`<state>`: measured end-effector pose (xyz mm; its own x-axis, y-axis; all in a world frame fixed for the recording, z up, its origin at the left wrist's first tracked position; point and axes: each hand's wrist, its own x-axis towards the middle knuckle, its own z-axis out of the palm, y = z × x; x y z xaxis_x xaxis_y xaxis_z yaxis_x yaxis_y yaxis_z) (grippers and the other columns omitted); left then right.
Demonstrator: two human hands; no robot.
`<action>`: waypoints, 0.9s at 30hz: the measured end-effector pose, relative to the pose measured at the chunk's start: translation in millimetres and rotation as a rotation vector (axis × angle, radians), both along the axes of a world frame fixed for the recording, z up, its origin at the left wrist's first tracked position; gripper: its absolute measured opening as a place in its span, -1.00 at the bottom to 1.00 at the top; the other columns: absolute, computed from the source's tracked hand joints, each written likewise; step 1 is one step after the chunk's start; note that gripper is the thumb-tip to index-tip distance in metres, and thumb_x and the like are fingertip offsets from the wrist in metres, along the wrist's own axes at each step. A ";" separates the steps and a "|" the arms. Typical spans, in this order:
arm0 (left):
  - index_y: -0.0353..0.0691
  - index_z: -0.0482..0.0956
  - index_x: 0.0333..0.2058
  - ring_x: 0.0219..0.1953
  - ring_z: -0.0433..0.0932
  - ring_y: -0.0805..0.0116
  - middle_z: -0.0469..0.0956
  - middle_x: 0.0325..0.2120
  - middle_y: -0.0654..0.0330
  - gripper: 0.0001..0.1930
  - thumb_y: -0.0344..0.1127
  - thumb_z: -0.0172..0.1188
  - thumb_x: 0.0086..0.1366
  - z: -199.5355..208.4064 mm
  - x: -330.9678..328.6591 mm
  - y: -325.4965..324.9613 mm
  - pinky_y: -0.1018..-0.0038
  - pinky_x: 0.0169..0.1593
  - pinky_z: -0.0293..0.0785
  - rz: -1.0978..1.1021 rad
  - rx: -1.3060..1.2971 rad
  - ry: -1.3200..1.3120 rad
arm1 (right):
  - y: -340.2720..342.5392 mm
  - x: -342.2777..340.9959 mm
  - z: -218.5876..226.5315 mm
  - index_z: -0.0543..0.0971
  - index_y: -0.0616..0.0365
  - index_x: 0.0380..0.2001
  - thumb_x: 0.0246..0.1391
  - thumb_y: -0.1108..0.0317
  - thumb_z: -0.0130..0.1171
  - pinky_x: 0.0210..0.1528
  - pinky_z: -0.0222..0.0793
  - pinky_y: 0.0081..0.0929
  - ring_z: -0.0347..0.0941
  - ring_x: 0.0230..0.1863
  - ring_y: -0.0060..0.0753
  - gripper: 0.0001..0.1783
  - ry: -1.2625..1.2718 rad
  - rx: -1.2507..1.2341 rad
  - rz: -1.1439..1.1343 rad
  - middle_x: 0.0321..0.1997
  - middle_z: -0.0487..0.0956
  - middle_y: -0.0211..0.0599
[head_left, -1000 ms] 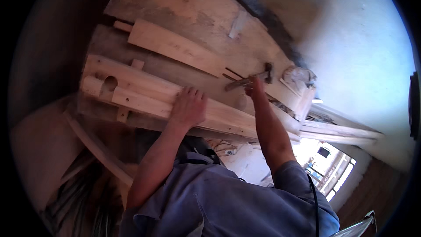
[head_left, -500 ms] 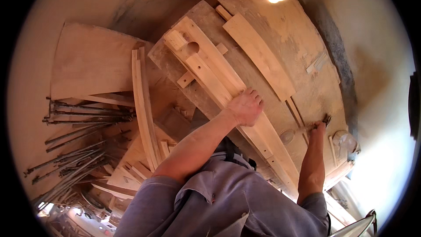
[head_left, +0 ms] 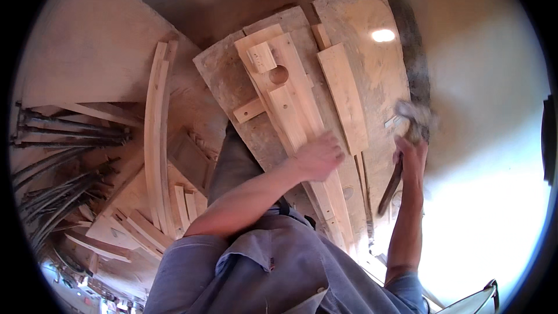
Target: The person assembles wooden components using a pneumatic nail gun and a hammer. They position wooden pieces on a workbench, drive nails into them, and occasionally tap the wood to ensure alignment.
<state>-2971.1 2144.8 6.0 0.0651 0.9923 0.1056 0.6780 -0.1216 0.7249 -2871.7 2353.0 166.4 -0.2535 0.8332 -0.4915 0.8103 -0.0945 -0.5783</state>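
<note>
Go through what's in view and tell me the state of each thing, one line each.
Left hand: resting flat on the long plank, holding nothing.
Right hand: closed round the hammer handle.
Hammer: raised, head blurred.
Long plank: lying flat on the bench, round hole showing.
Short board: lying loose beside the plank.
Curved strips: lying on the floor.
Metal rods: piled at the left.

Hammer (head_left: 407,139) head motion-blurred near surface's right edge, shape unclear. Right hand (head_left: 411,157) fingers wrapped round handle, grip partly hidden. Left hand (head_left: 317,156) covers part of the long wooden piece (head_left: 290,104). Metal rods (head_left: 64,139) cut off at left rim.
</note>
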 end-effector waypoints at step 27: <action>-0.11 0.67 -0.26 -0.01 0.51 0.20 0.65 -0.26 0.28 -0.71 -0.13 0.00 0.32 -11.2 -2.9 -8.3 0.07 0.24 0.18 0.140 0.100 0.320 | -84.1 -282.8 -18.2 0.55 0.21 -0.16 0.14 0.33 0.16 -0.37 0.55 -0.12 0.64 -0.36 0.05 -0.76 -0.311 0.671 1.369 -0.42 0.66 -0.03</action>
